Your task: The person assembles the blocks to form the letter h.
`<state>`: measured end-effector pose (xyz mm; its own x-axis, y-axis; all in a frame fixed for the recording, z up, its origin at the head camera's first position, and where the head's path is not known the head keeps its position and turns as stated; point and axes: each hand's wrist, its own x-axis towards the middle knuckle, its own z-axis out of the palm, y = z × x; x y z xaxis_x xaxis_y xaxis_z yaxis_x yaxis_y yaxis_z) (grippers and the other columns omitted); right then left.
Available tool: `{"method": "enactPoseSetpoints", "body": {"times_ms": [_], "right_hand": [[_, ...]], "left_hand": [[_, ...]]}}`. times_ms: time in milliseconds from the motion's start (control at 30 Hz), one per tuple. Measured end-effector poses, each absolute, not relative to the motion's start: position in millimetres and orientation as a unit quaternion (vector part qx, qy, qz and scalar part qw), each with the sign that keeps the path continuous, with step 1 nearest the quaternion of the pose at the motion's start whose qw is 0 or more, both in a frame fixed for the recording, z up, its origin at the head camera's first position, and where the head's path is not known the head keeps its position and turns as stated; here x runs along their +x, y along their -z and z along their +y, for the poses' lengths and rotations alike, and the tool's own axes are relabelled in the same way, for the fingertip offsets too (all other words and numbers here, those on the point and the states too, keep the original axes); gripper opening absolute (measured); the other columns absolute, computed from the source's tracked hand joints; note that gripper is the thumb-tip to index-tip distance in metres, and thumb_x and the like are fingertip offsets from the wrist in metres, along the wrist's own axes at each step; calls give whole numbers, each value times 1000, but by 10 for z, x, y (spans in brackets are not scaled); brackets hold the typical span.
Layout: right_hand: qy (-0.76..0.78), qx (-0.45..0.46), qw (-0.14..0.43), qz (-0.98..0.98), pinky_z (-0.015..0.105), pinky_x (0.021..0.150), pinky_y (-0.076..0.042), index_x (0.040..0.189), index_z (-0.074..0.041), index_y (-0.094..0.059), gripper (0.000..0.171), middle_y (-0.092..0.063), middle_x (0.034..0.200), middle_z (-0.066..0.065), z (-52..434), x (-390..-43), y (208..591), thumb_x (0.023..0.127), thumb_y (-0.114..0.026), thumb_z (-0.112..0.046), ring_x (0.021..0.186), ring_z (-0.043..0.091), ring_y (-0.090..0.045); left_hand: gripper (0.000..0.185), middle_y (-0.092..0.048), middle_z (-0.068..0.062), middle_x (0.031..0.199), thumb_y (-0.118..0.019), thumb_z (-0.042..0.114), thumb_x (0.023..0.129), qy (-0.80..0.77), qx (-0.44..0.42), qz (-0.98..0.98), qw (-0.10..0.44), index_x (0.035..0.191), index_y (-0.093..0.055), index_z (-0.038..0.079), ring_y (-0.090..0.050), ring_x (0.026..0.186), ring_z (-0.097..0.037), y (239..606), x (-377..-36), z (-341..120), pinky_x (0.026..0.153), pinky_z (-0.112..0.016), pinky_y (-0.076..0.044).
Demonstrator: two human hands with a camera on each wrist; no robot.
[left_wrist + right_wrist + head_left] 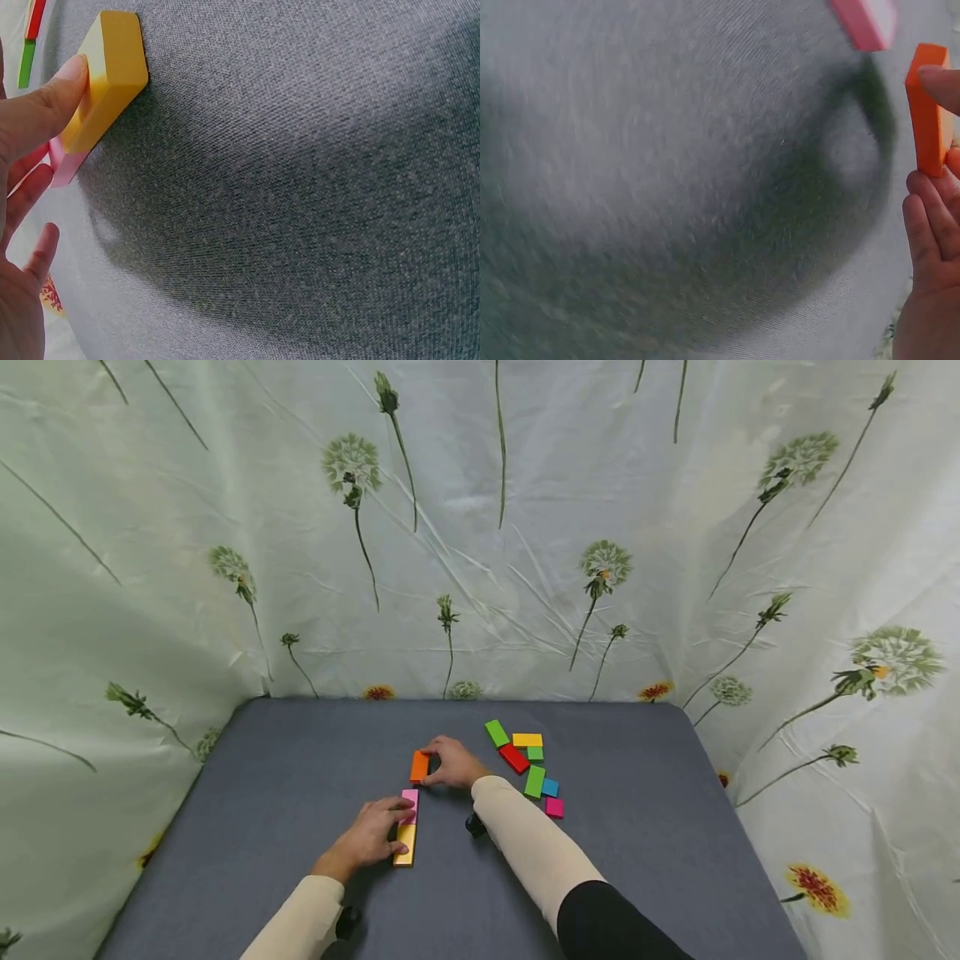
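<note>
While one orange block [418,768] is pinched by its two ends between the thumb and fingers of the right hand [453,762], the fingers of the left hand [365,831] are loosely spread and gripped on nothing. Two blocks are touched by the left hand: thumb placed on one golden-yellow block [405,835], fingers laid over one pink block [409,795]. Those two are set end to end, touching, in one straight row pointing away from the person. The orange block is held just beyond the pink one's far end, slightly to the right, separated by a narrow gap. Whether it is lifted off the surface cannot be told for sure.

Seven more blocks are grouped to the right, beyond the right hand, ten in total. Count by colour: three green [534,782] (two long, one short), one red [514,758], one yellow [527,740], one blue [551,787], one magenta [554,808]. They are packed loosely at mixed angles; not every contact can be made out.

Further out: two cream sleeves [525,843] are seen, the right one met by black fabric higher up. All ten blocks are supported or backed by one dark grey table [637,860], bordered by a pale curtain [487,568] printed with dandelions.
</note>
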<state>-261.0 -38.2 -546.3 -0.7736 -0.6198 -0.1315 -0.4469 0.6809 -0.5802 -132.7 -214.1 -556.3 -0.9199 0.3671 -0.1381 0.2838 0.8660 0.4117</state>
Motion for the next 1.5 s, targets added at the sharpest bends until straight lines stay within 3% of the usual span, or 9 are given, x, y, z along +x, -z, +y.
{"method": "enactPoseSetpoints", "body": {"times_ms": [233,633,933,1500], "right_hand": [[244,-301,168,906,31,99,-42,131,-11,-60,55,-56,126,4,-551,-2638,5533,81,-79,-27,116,19,-53],[314,-264,162,897,32,100,-41,128,-7,-61,54,-59,120,7,-614,-2589,5602,78,-81,-14,113,22,-54],[366,-224,147,891,34,98,-44,126,-7,-62,48,-61,121,7,-637,-2529,5699,83,-77,-22,113,21,-56],[329,-250,135,901,33,98,-43,127,-8,-61,48,-59,119,6,-590,-2486,5758,84,-76,-25,110,20,-55]], "left_hand": [[53,-57,-13,127,-84,22,73,-187,199,958,92,119,-66,1,-49,121,-33,5585,-1319,-2139,100,-52,-35],[54,-57,-13,126,-86,20,71,-183,196,960,84,117,-67,1,-49,120,-32,5558,-1361,-2166,98,-51,-36],[53,-58,-12,124,-85,22,71,-182,209,958,76,116,-68,2,-51,119,-32,5562,-1357,-2191,96,-52,-37],[51,-58,-12,123,-86,18,70,-191,211,956,66,114,-68,1,-51,117,-32,5588,-1339,-2172,95,-52,-37]]}}
